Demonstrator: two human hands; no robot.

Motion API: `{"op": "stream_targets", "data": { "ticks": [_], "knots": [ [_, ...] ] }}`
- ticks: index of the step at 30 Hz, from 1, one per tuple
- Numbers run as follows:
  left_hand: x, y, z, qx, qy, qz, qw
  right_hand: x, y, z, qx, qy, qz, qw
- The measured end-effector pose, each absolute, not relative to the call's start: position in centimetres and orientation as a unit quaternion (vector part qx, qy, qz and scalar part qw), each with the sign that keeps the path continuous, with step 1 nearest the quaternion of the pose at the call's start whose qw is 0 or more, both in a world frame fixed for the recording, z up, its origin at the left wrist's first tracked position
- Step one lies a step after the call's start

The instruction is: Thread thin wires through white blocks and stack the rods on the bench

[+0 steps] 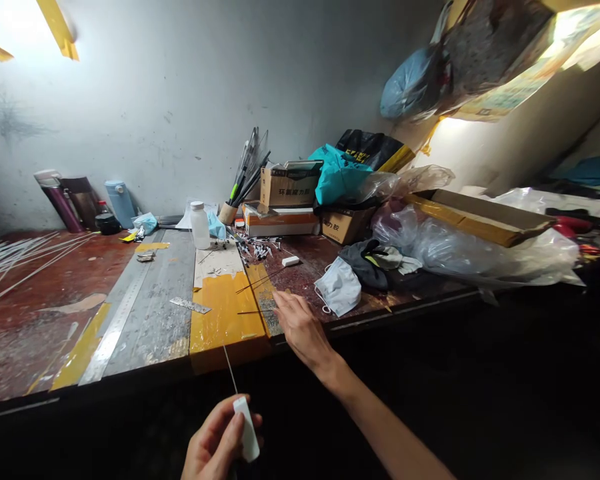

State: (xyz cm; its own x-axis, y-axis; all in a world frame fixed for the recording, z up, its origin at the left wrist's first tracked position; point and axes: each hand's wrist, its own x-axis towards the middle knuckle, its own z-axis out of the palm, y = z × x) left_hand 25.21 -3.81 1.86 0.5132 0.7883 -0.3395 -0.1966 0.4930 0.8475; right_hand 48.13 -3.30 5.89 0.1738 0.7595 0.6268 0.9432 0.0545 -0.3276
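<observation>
My left hand [217, 440] is closed around a small white rectangular block [247, 430] in front of the bench's edge. A thin pale rod [231, 370] sticks out from the block's upper end, toward the bench. My right hand [300, 327] lies palm down over the bench edge with its fingers stretched out; its thumb is hidden. One thin dark rod [254, 312] runs up to its fingertips, and whether they touch it I cannot tell. Just beyond lie more thin dark rods [260, 283] and another white block [291, 261].
Yellow tape [225, 313] covers the bench's middle. A metal ruler [115, 327] lies left, and a short metal strip [190, 305] nearer. Behind stand a white bottle [199, 227] and cardboard boxes [290, 187]. A face mask [339, 287] and plastic bags [460, 250] lie right.
</observation>
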Motion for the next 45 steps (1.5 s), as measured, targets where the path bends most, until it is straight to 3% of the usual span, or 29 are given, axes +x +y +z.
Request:
{"op": "stream_targets", "data": {
  "ticks": [2, 3, 5, 7, 13, 22, 45],
  "knots": [
    [26.1, -2.9, 2.0, 0.444, 0.345, 0.310, 0.767, 46.0, -6.0, 5.7, -0.692, -0.577, -0.024, 0.433],
    [26.6, -2.5, 2.0, 0.463, 0.329, 0.309, 0.763, 44.8, -7.5, 5.3, -0.697, -0.552, 0.086, 0.451],
    [27.7, -1.9, 2.0, 0.486, 0.305, 0.313, 0.756, 42.4, -10.5, 3.9, -0.692, -0.491, 0.273, 0.452],
    [28.7, -1.6, 1.9, 0.493, 0.297, 0.324, 0.751, 40.3, -12.8, 1.8, -0.681, -0.438, 0.371, 0.454],
    [30.6, -2.1, 1.4, 0.515, 0.287, 0.337, 0.734, 37.3, -14.5, -3.8, -0.741, -0.361, 0.221, 0.522],
    [30.8, -2.8, 1.3, 0.509, 0.284, 0.322, 0.746, 37.5, -14.0, -3.3, -0.743, -0.383, 0.136, 0.532],
    [31.0, -1.5, 1.9, 0.505, 0.284, 0.359, 0.732, 37.7, -12.9, -0.3, -0.733, -0.437, 0.136, 0.504]
  ]
}}
